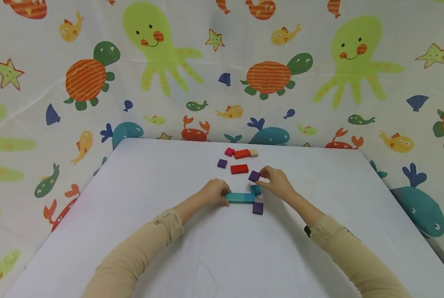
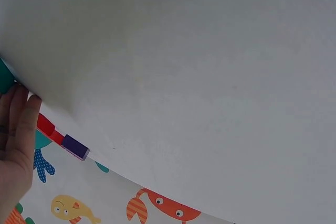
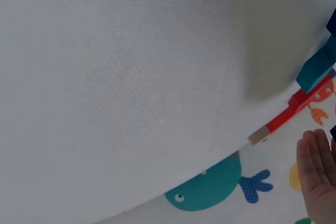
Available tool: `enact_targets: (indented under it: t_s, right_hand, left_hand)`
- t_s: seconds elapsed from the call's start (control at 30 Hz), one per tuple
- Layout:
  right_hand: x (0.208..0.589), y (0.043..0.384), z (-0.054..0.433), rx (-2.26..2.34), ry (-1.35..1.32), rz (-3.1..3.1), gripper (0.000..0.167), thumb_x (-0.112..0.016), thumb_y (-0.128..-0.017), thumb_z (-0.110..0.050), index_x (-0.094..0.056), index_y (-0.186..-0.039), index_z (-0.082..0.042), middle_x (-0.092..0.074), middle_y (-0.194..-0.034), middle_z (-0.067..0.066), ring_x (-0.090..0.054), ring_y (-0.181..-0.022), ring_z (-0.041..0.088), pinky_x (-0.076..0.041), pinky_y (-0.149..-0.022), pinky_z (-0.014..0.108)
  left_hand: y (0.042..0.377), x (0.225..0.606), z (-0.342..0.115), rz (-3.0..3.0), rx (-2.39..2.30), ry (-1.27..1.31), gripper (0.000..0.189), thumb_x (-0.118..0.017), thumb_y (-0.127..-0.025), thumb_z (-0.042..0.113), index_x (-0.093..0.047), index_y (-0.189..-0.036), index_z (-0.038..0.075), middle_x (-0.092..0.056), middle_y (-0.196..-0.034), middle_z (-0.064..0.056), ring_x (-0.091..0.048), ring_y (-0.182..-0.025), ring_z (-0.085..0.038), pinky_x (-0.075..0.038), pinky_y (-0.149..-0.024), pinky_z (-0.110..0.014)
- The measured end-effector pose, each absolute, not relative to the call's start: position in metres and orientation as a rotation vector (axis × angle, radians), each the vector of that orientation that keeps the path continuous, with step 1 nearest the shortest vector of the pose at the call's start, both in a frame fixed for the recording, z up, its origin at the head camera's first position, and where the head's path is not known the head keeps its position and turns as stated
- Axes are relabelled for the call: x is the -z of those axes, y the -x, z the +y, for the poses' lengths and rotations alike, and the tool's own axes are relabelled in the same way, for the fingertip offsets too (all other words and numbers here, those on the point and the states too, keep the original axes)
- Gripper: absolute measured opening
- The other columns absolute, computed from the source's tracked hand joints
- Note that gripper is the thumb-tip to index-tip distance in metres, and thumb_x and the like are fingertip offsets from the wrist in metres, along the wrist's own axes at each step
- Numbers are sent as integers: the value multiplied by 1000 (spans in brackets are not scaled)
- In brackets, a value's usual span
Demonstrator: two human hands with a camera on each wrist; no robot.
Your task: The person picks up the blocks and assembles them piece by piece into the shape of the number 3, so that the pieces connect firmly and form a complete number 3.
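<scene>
My left hand (image 1: 215, 192) holds the left end of a long teal block (image 1: 236, 198) between thumb and fingers. A blue block (image 1: 249, 198) adjoins its right end. Between the right hand's (image 1: 277, 182) thumb and fingers is a purple block (image 1: 254, 176), just above a small teal block (image 1: 255, 190). A second purple block (image 1: 258, 208) lies below the blue one. In the left wrist view, the left hand (image 2: 18, 135) touches a teal block (image 2: 5, 78) at the edge. The right wrist view shows the right hand (image 3: 319, 177) with its fingertips partly cut off.
Farther back on the white table (image 1: 151, 174) lie a red block (image 1: 239, 169), another red block (image 1: 242, 154), a pinkish-red block (image 1: 229, 152), a beige block (image 1: 254, 153) and a purple block (image 1: 222, 164). A sea-animal patterned cloth (image 1: 199, 82) hangs behind.
</scene>
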State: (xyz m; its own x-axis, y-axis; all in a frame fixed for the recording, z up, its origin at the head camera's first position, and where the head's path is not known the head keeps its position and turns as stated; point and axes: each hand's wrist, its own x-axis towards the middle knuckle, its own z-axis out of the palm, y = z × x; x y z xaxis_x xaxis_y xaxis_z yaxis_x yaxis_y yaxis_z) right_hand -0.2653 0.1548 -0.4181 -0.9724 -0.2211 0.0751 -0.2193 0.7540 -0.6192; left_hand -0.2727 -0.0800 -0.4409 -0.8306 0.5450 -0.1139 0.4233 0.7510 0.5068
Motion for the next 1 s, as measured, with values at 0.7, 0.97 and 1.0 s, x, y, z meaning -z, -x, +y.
enact_targets:
  t_s: [0.7,0.97,1.0]
  right_hand:
    - [407,228,156,933,512,2974,33,-72,-83,-15,-60,-109,1,-67,-108,18,-62,-103,32,-51,-90,45]
    - [408,217,162,932,530,2971,32,-73,-82,-13,-60,-108,0,-68,-106,16,-63,-101,32,-52,-89,45]
    - [408,216,163,934,538,2975,32,-73,-82,-13,-60,-108,0,-68,-106,16,-63,-101,32,-52,-88,45]
  left_hand:
    - [275,439,-80,2695,-672,-720,39,-80,-74,19,-70,-110,6,-69,-95,-6,-54,-81,-14,-51,-77,-25]
    - [275,441,-80,2687,-667,-716,40,-80,-75,20,-69,-111,6,-69,-98,-6,-55,-82,-14,-52,-79,-25]
    - [274,441,-80,2688,-669,-715,40,-80,-75,20,-69,-111,6,-69,-98,-6,-55,-82,-14,-52,-79,-25]
